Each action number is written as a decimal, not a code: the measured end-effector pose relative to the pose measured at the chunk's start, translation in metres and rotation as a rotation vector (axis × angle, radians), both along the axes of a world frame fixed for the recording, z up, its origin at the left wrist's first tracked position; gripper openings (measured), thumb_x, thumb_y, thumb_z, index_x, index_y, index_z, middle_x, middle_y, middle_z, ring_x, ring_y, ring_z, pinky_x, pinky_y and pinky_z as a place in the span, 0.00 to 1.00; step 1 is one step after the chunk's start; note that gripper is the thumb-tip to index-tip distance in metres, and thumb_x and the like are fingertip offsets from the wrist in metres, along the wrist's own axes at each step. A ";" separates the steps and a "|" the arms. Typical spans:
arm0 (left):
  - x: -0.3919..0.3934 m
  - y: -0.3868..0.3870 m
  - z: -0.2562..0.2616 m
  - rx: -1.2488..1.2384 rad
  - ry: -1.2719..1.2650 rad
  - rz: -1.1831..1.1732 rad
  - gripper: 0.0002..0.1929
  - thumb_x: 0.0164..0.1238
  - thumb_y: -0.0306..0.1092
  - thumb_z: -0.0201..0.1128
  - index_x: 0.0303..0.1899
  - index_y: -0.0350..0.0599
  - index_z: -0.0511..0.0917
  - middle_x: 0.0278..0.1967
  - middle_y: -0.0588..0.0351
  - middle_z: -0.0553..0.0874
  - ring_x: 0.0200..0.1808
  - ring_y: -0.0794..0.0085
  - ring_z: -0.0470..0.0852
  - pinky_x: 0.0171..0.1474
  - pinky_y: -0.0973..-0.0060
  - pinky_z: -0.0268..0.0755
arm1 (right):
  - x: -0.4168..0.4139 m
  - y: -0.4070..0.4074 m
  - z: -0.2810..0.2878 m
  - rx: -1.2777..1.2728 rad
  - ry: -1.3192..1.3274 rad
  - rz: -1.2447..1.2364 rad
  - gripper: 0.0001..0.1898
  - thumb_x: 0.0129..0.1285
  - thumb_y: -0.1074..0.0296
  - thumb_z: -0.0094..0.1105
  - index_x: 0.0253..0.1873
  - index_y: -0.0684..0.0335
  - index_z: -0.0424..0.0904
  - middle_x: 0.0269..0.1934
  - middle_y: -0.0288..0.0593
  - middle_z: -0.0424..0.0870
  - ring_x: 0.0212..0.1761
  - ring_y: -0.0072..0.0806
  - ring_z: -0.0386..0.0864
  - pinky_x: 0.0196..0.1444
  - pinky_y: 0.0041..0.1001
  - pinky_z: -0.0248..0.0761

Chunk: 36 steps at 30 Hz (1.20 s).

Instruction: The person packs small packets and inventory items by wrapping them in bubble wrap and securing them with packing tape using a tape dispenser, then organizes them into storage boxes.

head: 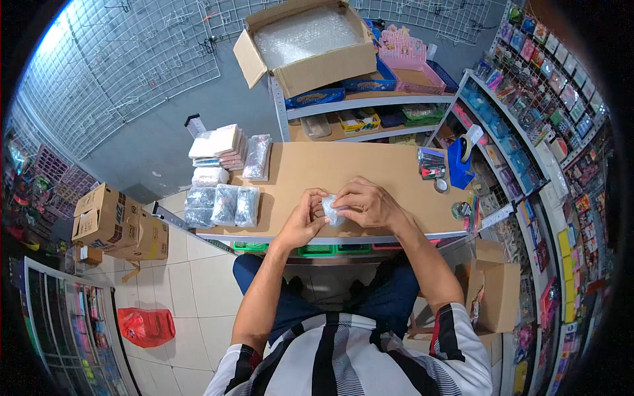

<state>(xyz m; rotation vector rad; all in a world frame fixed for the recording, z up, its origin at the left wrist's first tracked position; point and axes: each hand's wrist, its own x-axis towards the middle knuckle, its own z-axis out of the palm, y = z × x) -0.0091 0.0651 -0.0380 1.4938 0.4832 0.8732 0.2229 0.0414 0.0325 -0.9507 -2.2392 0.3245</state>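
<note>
A small item in bubble wrap [332,212] is between my two hands, above the front part of the brown tabletop [307,163]. My left hand [308,216] grips its left side with curled fingers. From the right, my right hand [364,204] pinches its upper edge between thumb and fingers. What is inside the wrap cannot be seen. Left of my hands lie several wrapped bundles [225,204], with a stack of flat packs [218,143] behind them and a long wrapped pack [256,157] beside the stack.
On the right of the table are a blue tape dispenser [459,166], a tape roll [441,185] and a pack of pens [432,163]. Behind, an open cardboard box [324,67] holds bubble wrap. Cartons [114,222] and a red plastic bag [146,327] are on the floor at left.
</note>
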 end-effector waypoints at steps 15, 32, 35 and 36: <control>0.002 0.001 -0.007 0.126 -0.031 0.044 0.31 0.69 0.12 0.65 0.67 0.44 0.61 0.57 0.48 0.82 0.63 0.67 0.83 0.52 0.76 0.76 | -0.017 0.003 0.005 0.114 -0.061 -0.016 0.11 0.52 0.75 0.73 0.41 0.58 0.86 0.43 0.40 0.85 0.46 0.41 0.83 0.49 0.36 0.79; 0.000 -0.003 0.010 0.066 0.185 0.096 0.26 0.68 0.18 0.68 0.66 0.42 0.75 0.50 0.56 0.88 0.46 0.79 0.85 0.44 0.79 0.77 | -0.019 -0.017 -0.029 0.356 0.048 -0.143 0.13 0.53 0.77 0.70 0.44 0.57 0.85 0.46 0.38 0.86 0.46 0.38 0.84 0.43 0.33 0.83; 0.000 -0.007 0.018 0.078 0.256 0.142 0.25 0.68 0.16 0.67 0.65 0.42 0.76 0.49 0.57 0.88 0.47 0.78 0.85 0.47 0.77 0.78 | -0.026 -0.021 -0.024 0.358 0.006 -0.160 0.14 0.54 0.77 0.69 0.46 0.56 0.86 0.46 0.37 0.86 0.47 0.38 0.84 0.44 0.33 0.83; -0.001 -0.007 0.019 0.079 0.257 0.143 0.25 0.68 0.16 0.67 0.65 0.42 0.76 0.49 0.57 0.88 0.47 0.78 0.85 0.47 0.77 0.78 | -0.027 -0.021 -0.024 0.383 -0.028 -0.179 0.15 0.55 0.77 0.69 0.47 0.56 0.87 0.46 0.37 0.86 0.47 0.38 0.84 0.45 0.34 0.82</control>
